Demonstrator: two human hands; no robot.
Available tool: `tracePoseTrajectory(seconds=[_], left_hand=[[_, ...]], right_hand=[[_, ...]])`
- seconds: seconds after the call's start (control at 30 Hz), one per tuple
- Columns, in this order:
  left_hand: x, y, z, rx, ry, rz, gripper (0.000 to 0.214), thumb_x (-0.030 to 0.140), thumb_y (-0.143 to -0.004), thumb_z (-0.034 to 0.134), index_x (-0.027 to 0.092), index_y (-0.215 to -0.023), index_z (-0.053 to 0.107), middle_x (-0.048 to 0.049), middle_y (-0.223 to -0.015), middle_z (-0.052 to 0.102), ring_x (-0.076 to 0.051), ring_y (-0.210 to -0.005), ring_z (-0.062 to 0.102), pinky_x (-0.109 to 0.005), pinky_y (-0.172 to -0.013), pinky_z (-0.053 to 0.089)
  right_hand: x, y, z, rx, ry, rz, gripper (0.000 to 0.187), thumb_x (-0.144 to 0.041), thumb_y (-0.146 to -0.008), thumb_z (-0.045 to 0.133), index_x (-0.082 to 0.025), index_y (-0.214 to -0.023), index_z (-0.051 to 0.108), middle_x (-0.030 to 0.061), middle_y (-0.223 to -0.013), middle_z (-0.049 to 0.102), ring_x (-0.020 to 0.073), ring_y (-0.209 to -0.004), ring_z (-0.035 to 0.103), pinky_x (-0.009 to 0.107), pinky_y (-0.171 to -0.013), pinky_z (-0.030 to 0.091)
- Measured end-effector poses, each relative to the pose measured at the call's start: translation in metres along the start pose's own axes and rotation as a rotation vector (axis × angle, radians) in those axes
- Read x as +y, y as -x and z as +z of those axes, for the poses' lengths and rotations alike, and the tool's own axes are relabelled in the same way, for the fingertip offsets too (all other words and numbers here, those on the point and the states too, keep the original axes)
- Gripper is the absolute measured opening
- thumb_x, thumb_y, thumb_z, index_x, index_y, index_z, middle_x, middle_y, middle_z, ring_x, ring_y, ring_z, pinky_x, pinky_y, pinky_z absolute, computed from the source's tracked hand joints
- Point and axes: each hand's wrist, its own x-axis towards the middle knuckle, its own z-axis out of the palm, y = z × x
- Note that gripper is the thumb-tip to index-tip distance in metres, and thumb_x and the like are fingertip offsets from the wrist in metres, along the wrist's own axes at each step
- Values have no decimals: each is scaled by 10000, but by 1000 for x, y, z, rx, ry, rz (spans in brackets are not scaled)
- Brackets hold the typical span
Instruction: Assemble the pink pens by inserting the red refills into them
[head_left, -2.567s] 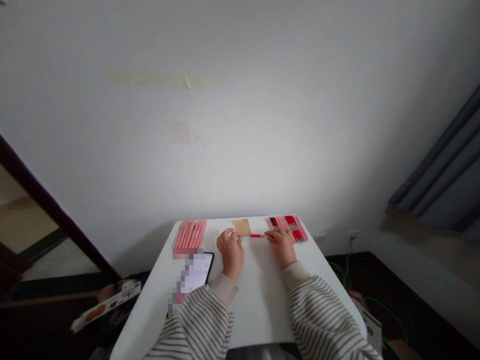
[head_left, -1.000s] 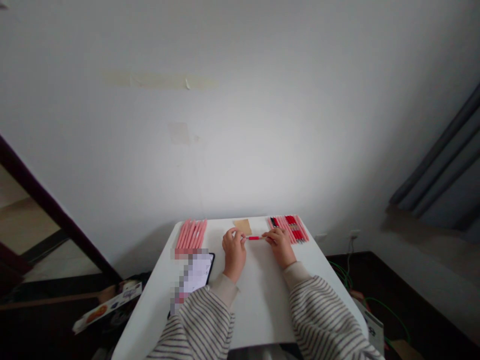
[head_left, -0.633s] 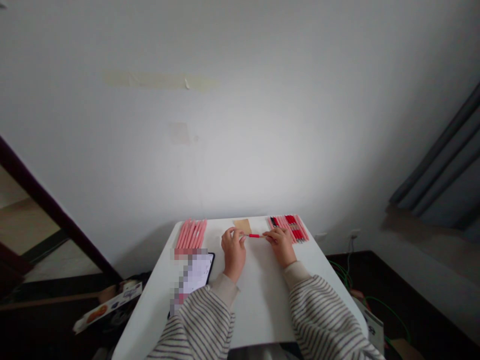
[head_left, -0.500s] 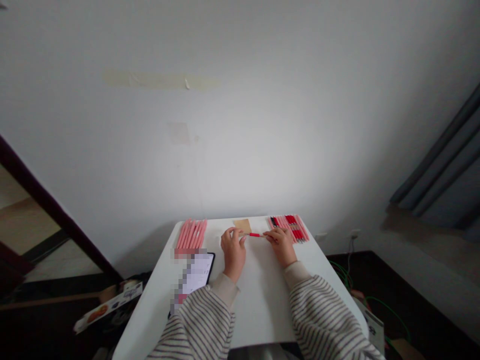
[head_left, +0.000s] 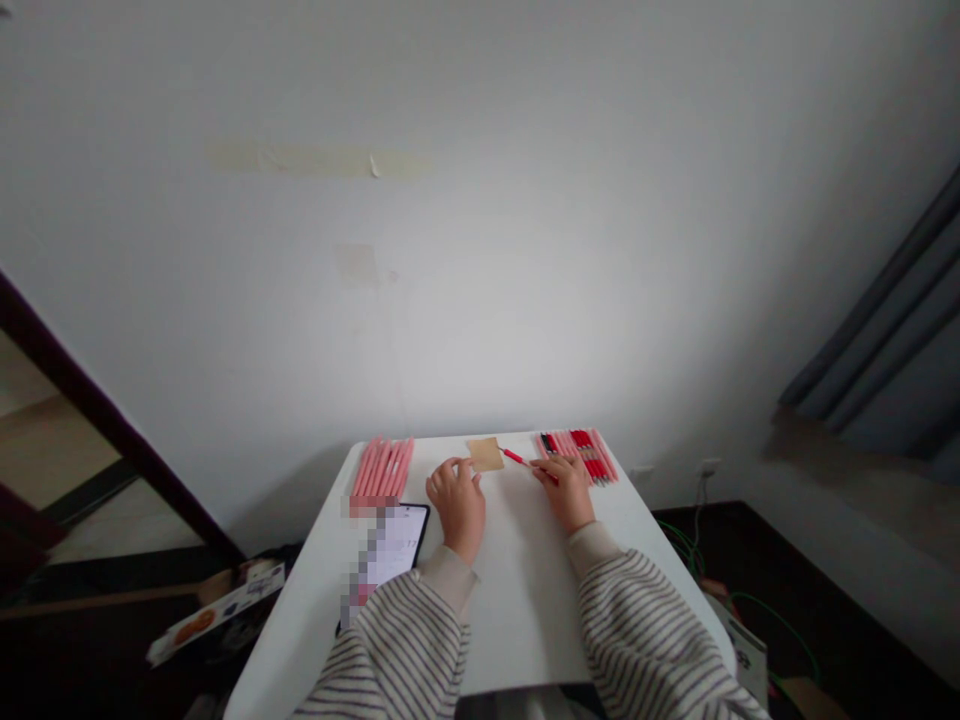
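Observation:
My right hand (head_left: 567,492) is closed on a slim pen (head_left: 514,456) with red sections and a paler middle, its thin tip pointing up and left toward a tan square of paper (head_left: 486,454). My left hand (head_left: 459,505) is apart from the pen, over the table just left of the tan square, with its fingers bent and spread. I make out nothing held in it. Beside my right hand lies a row of pink, red and black pens (head_left: 577,442), partly covered by the fingers. A bundle of pink pens (head_left: 382,468) lies at the back left.
A phone (head_left: 401,545) with a lit screen lies on the white table (head_left: 517,610), left of my left forearm. The wall (head_left: 480,300) rises right behind the table. Green cables (head_left: 780,625) run along the floor at the right.
My left hand has let go of the pen and shifted slightly left. The pen now slants up to the left from my right hand instead of lying level between both hands.

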Motion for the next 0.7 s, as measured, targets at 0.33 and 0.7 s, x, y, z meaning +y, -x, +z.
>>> tracePoseTrajectory(seconds=[0.33,0.7], left_hand=[[-4,-1,-1,-21,-131,-17,250,193,-831,498,204,-1050,619,-114,-1125,557,-264,-1050,454,-455,-892,354],[-5,-3,-3,-22,-150,-44,227,210,-857,449,194,-896,672,-119,-1099,569,-264,-1004,461,-437,-847,364]], right_hand=[[-5,1,-3,5,49,-3,263,-407,-877,511,-296,-926,744,53,-927,699,244,-952,488,388,-858,318],[-5,1,-2,6,69,0,243,-382,-872,525,-298,-916,749,49,-943,698,239,-959,502,377,-850,330]])
